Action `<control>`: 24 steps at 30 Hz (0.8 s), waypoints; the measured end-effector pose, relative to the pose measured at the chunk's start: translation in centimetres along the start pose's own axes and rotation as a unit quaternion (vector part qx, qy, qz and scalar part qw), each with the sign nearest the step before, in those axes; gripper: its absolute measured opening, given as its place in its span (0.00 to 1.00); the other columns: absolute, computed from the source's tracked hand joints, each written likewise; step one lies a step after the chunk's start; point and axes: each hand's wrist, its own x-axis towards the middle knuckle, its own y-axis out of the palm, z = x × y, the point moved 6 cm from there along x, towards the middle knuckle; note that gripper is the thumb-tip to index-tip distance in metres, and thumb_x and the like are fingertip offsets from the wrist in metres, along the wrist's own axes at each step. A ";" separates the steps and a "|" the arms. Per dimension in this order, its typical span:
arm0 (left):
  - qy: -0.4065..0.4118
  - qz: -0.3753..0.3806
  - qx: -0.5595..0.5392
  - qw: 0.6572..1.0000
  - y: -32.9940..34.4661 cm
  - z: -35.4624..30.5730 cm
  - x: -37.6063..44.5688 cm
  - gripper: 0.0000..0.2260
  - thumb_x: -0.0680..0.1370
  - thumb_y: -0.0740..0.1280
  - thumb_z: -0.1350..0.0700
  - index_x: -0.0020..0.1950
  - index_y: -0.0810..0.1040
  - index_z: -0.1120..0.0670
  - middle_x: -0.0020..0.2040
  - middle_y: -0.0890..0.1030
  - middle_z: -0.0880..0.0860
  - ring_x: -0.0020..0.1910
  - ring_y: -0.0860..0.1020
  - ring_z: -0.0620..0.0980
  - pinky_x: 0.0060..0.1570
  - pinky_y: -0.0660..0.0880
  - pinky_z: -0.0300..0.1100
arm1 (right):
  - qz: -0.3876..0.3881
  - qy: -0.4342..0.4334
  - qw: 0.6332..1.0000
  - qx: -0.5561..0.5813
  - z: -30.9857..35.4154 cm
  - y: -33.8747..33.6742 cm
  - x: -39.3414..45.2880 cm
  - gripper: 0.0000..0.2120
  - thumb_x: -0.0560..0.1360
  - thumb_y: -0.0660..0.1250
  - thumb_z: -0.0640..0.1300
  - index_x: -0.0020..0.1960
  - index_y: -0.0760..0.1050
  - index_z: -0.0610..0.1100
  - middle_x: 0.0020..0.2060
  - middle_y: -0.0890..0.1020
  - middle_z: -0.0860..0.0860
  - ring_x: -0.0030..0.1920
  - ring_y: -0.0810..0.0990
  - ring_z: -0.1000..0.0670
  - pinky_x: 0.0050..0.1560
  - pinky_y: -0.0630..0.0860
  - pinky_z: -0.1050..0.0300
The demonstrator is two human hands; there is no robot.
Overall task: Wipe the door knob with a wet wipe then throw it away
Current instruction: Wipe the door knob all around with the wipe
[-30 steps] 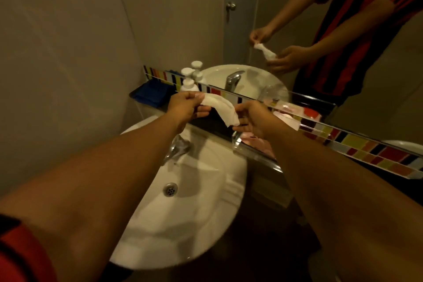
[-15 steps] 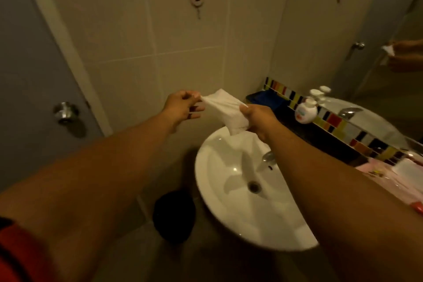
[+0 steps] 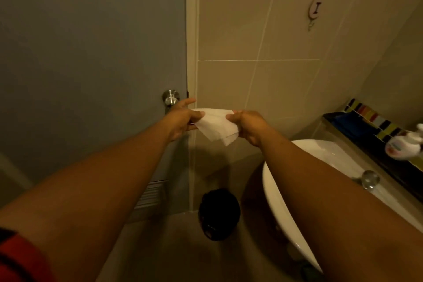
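Both hands, left hand (image 3: pixel 183 119) and right hand (image 3: pixel 248 125), pinch the wet wipe (image 3: pixel 215 125) at frame centre; loose corners may miss the door knob (image 3: pixel 170 98).

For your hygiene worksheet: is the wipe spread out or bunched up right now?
Partly spread. The wipe is stretched between the left hand and right hand, with loose corners hanging below; it is not bunched.
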 end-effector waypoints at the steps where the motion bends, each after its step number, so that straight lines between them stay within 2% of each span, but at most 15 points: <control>1: -0.002 0.005 0.004 1.000 -0.9 -0.1 0.0 0.32 0.74 0.67 0.70 0.74 0.65 0.49 0.65 0.71 0.57 0.56 0.77 0.58 0.53 0.79 0.52 | 0.007 -0.016 1.000 -0.022 0.4 0.7 0.6 0.03 0.75 0.69 0.35 0.46 0.79 0.41 0.47 0.83 0.42 0.44 0.82 0.45 0.46 0.82 0.49; 3: -0.016 0.016 -0.001 1.000 -2.6 0.0 0.0 0.31 0.75 0.67 0.67 0.75 0.64 0.48 0.63 0.71 0.55 0.57 0.77 0.58 0.53 0.79 0.53 | 0.027 -0.044 0.996 -0.067 1.4 2.0 1.6 0.05 0.75 0.70 0.36 0.50 0.80 0.39 0.49 0.84 0.41 0.47 0.83 0.44 0.50 0.82 0.48; 5: -0.040 0.013 -0.031 0.999 -4.2 0.3 0.3 0.25 0.77 0.67 0.56 0.74 0.66 0.50 0.64 0.75 0.55 0.56 0.79 0.56 0.53 0.79 0.53 | 0.068 -0.056 0.991 -0.101 2.2 3.4 2.6 0.08 0.75 0.70 0.37 0.54 0.80 0.39 0.51 0.84 0.41 0.50 0.82 0.43 0.55 0.81 0.46; 8: -0.056 0.009 -0.024 0.998 -5.9 0.6 1.2 0.21 0.77 0.67 0.47 0.66 0.75 0.55 0.62 0.80 0.56 0.59 0.79 0.56 0.61 0.76 0.54 | 0.146 -0.065 0.976 -0.147 3.6 5.6 3.7 0.07 0.77 0.67 0.37 0.54 0.80 0.41 0.47 0.84 0.44 0.47 0.82 0.46 0.51 0.81 0.51; 10: -0.051 0.024 0.015 0.998 -6.3 0.4 1.8 0.22 0.75 0.70 0.49 0.66 0.76 0.57 0.63 0.80 0.58 0.59 0.79 0.56 0.60 0.77 0.52 | 0.178 -0.066 0.966 -0.178 4.7 6.4 4.5 0.09 0.77 0.66 0.37 0.56 0.80 0.40 0.47 0.84 0.45 0.46 0.83 0.47 0.47 0.82 0.55; 13: -0.041 0.017 0.054 0.998 -6.7 -0.7 3.3 0.23 0.72 0.73 0.55 0.66 0.76 0.58 0.62 0.81 0.59 0.58 0.80 0.57 0.55 0.80 0.50 | 0.210 -0.058 0.951 -0.220 5.8 7.1 6.5 0.12 0.76 0.68 0.39 0.59 0.80 0.41 0.52 0.83 0.44 0.52 0.82 0.44 0.52 0.81 0.52; 16: -0.020 -0.005 0.092 0.996 -7.0 -1.4 4.6 0.20 0.74 0.72 0.57 0.65 0.76 0.58 0.60 0.81 0.58 0.57 0.81 0.57 0.52 0.81 0.48 | 0.220 -0.054 0.948 -0.225 6.2 7.1 8.4 0.10 0.74 0.71 0.39 0.55 0.81 0.43 0.52 0.83 0.44 0.53 0.82 0.44 0.53 0.81 0.52; 18: -0.009 -0.019 0.084 0.996 -7.4 -1.4 5.1 0.20 0.75 0.71 0.57 0.66 0.75 0.58 0.59 0.81 0.58 0.57 0.80 0.58 0.51 0.81 0.48 | 0.239 -0.033 0.947 -0.213 5.7 7.1 9.4 0.09 0.73 0.71 0.36 0.53 0.81 0.41 0.49 0.84 0.45 0.48 0.83 0.47 0.46 0.81 0.57; 20: -0.007 -0.042 0.075 0.996 -8.2 -1.0 5.5 0.20 0.75 0.70 0.57 0.66 0.75 0.58 0.59 0.81 0.58 0.58 0.80 0.58 0.53 0.80 0.49 | 0.252 -0.017 0.936 -0.245 4.3 7.0 10.2 0.09 0.73 0.71 0.37 0.53 0.81 0.39 0.45 0.83 0.44 0.40 0.79 0.51 0.38 0.76 0.61; 22: -0.010 -0.061 0.073 0.995 -9.0 -0.4 5.8 0.21 0.75 0.71 0.55 0.66 0.74 0.59 0.60 0.81 0.59 0.58 0.80 0.58 0.57 0.79 0.51 | 0.232 -0.017 0.932 -0.279 2.9 7.0 11.5 0.08 0.72 0.72 0.41 0.51 0.83 0.40 0.43 0.82 0.44 0.38 0.74 0.51 0.37 0.72 0.59; 24: -0.016 -0.081 0.067 0.994 -9.9 0.3 5.9 0.22 0.75 0.71 0.52 0.66 0.74 0.60 0.60 0.80 0.59 0.59 0.80 0.59 0.60 0.77 0.54 | 0.193 -0.019 0.943 -0.271 1.9 7.1 12.7 0.08 0.73 0.72 0.44 0.50 0.82 0.42 0.39 0.80 0.46 0.35 0.71 0.51 0.33 0.70 0.59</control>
